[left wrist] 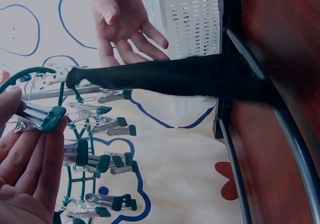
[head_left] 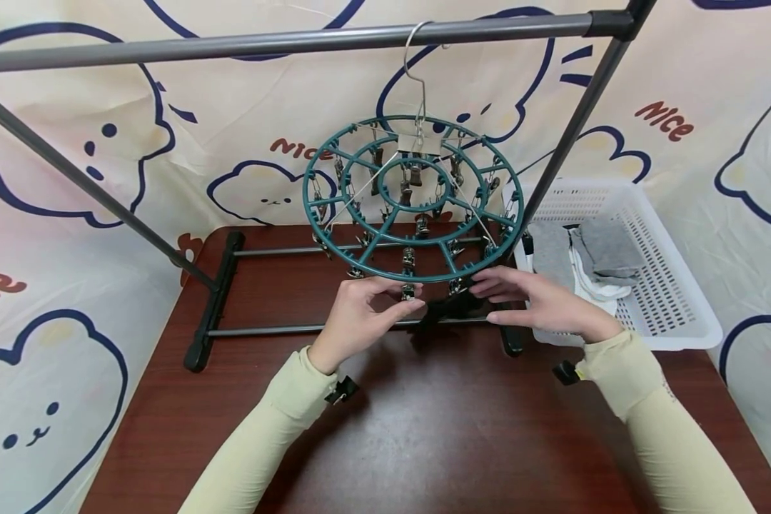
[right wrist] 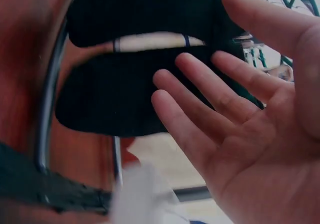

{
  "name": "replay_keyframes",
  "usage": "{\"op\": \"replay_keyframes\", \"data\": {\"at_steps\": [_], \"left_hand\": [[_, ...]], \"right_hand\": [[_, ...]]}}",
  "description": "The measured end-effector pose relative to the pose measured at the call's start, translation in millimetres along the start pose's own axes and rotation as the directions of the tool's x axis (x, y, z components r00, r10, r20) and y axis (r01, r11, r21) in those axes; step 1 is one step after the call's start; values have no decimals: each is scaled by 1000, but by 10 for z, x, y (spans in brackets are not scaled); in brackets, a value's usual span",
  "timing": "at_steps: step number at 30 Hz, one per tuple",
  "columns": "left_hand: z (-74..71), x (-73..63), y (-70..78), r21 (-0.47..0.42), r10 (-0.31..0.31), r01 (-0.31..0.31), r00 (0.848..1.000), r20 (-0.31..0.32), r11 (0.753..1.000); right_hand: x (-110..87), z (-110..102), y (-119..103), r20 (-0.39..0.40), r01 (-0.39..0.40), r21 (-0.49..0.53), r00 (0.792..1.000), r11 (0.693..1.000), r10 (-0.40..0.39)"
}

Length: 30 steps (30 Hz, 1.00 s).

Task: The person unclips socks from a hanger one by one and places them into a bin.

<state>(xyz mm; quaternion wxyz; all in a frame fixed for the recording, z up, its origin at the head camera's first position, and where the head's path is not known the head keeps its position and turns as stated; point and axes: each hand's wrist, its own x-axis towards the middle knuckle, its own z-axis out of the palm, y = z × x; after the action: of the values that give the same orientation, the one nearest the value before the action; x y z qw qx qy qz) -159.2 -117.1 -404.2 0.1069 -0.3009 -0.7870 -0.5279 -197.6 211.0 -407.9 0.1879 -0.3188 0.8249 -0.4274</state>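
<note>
A round green drying hanger with several metal clips hangs by its hook from a grey rail. My left hand is at its front edge, where thumb and fingers hold a green-tipped clip. A pair of black socks hangs from the rim just right of that hand; in the right wrist view two sock feet show side by side. Beside the socks is my right hand, palm toward them and fingers extended, gripping nothing. In the left wrist view a sock's upper end meets a clip.
The grey rack's rail crosses above, with slanted legs on both sides and low crossbars over the brown table. At the right stands a white perforated basket with folded grey cloth items inside. A patterned curtain is behind.
</note>
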Motion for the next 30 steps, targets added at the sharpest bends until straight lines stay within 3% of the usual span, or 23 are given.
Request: {"op": "replay_keyframes", "data": {"at_steps": [4, 8, 18, 30], "left_hand": [[-2, 0, -3, 34, -3, 4, 1000, -13, 999], [-5, -1, -13, 39, 0, 1, 1000, -21, 999], [4, -6, -7, 51, 2, -1, 1000, -22, 999], [22, -41, -26, 71, -38, 37, 999, 3, 997]], "right_hand": [[51, 102, -8, 22, -52, 74, 999, 996, 50], [119, 213, -22, -4, -109, 88, 994, 990, 110], [305, 497, -7, -93, -28, 120, 995, 992, 39], [314, 556, 49, -167, -99, 290, 974, 952, 152]]}}
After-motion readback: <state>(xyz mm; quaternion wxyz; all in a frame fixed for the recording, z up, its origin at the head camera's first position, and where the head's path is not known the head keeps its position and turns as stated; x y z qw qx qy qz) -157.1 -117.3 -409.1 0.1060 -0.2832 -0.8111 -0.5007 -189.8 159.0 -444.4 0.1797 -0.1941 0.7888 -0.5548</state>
